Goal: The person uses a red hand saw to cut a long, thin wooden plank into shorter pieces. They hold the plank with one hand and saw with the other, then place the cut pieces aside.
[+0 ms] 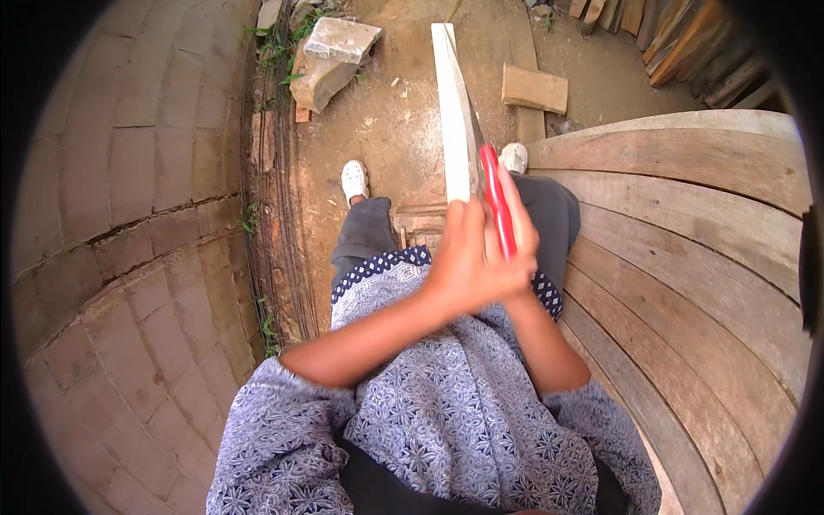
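My left hand (462,264) is closed round the near end of a pale, straight wooden strip (454,120), which points away from me. In my right hand (522,253) is the red handle (496,193) of a tool with a long, narrow metal blade (472,116). Seen almost edge-on, the blade runs close along the strip's right side; whether it is a saw or a knife I cannot tell. Both hands are close together above my lap, the right wrist partly behind the left hand. Whether blade and strip touch is unclear.
Long wooden planks (687,184) rise along my right side. A block wall (129,189) stands at left, with thin rods (287,232) at its foot. Ahead lie a stone block (342,41) and a short board (534,88). Boards (695,39) lean at the far right.
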Motion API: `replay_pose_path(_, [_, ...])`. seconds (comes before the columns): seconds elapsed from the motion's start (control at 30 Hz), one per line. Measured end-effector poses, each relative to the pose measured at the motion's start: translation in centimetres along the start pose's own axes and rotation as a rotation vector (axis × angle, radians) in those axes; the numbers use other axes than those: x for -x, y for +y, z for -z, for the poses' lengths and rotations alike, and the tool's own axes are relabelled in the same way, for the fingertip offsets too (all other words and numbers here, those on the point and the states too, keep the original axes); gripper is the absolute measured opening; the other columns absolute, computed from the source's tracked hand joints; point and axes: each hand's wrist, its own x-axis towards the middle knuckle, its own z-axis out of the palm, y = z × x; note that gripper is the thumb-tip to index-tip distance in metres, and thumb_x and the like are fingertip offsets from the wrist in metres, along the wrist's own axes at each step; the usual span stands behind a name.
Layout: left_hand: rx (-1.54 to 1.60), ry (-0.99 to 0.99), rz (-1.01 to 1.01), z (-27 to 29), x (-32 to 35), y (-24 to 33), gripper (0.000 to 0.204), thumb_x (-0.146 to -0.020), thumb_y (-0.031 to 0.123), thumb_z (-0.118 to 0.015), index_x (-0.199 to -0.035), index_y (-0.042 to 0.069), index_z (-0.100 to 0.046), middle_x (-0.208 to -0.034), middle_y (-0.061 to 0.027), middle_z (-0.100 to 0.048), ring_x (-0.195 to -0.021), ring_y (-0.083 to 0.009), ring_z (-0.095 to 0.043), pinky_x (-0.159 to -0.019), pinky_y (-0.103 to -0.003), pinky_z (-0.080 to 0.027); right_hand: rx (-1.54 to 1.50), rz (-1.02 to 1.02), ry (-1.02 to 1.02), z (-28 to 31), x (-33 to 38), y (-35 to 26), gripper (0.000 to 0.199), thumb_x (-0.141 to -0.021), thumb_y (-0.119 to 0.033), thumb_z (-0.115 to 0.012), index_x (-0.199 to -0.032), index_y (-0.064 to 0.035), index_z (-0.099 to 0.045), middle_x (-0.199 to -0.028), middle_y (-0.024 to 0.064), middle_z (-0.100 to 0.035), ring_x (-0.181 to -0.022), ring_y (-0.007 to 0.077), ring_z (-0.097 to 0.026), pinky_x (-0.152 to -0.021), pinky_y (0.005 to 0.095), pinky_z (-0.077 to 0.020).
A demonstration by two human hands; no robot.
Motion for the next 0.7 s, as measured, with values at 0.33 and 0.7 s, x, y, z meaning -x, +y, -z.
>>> replay_pose_path(0.33, [0.051,0.021,0.005,2.2,-10.0,-3.5,0.074,-0.062,0.043,-0.086,-0.105,-0.004,-0.048,-0.101,-0.0198,-0.048,-0.097,-0.0327,-0.053,-0.086,-0.041,-0.046,-0.067,-0.048,0.112,-3.8,-8.7,3.6,0.057,-0.091,-0.014,-0.058,-0.143,0.004,-0.046,-0.129,0.0146,-0.062,-0.11,0.016,-0.061,-0.094,0.0293,-0.0484])
replay_pose_path(0.7, [0.185,0.097,0.168,3.5,-18.9,-3.9,0.086,-0.067,0.046,-0.082,-0.122,-0.012,-0.049,-0.116,-0.0255,-0.061,-0.103,-0.0293,-0.064,-0.085,-0.037,-0.053,-0.273,-0.173,-0.017,-5.0,-18.6,7.4,0.057,-0.089,-0.019,-0.064,-0.141,-0.0011,-0.05,-0.122,0.0154,-0.066,-0.107,0.0184,-0.063,-0.091,0.0312,-0.0492])
